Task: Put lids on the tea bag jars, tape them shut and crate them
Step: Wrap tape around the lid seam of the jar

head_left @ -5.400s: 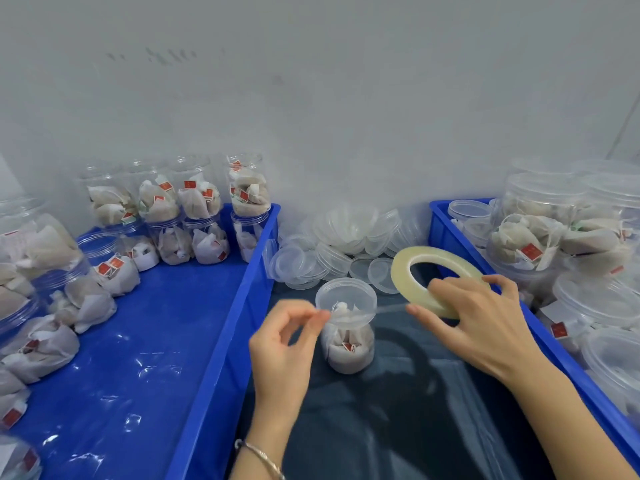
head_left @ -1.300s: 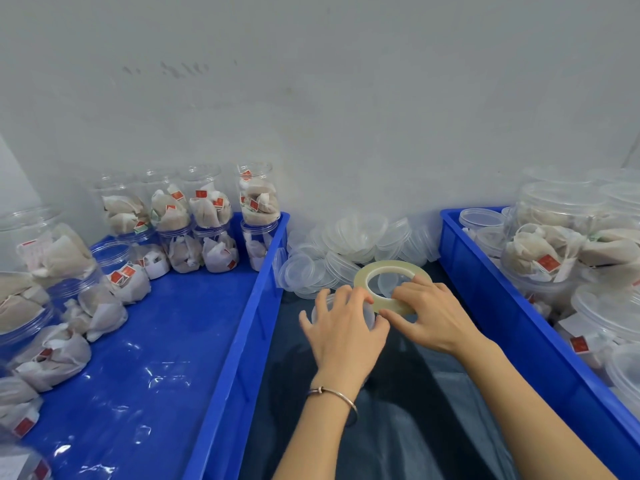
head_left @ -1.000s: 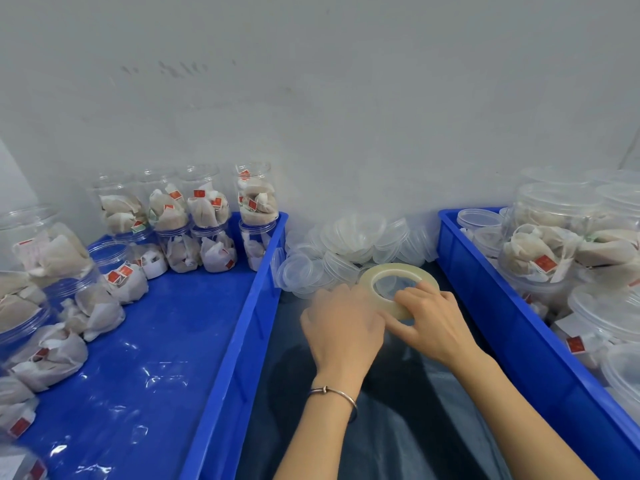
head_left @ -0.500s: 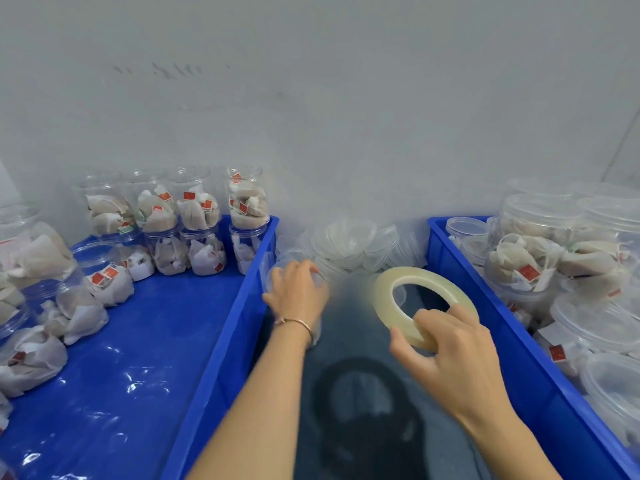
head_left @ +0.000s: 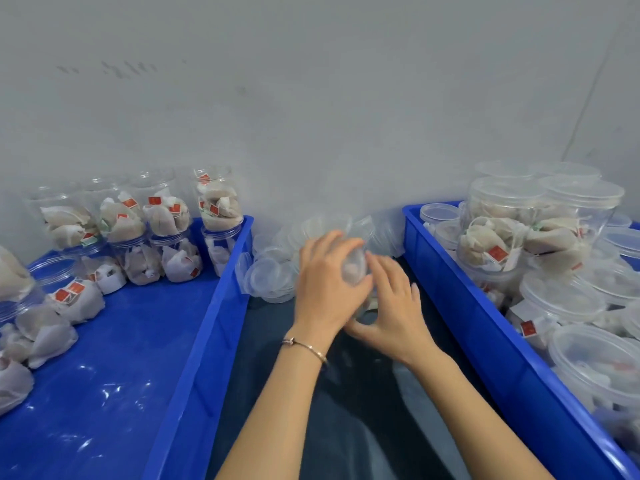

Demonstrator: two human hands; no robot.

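A clear tea bag jar (head_left: 355, 268), blurred, sits between my two hands over the dark cloth (head_left: 346, 410). My left hand (head_left: 323, 289) grips the jar from the left, fingers curled over its top. My right hand (head_left: 393, 306) touches the jar's right side with its fingertips. It also holds the yellowish tape roll (head_left: 372, 304), of which only a sliver shows under the palm. Stacked jars of tea bags (head_left: 166, 216) stand at the back of the left blue crate (head_left: 207, 341).
A heap of loose clear lids (head_left: 273, 271) lies against the wall behind my hands. The right blue crate (head_left: 485, 341) holds several tea bag jars (head_left: 502, 237), some lidded. A grey wall closes off the back.
My left hand came back from the left crate's edge to the middle with a jar. My right hand lowered the tape roll and moved in against the jar.
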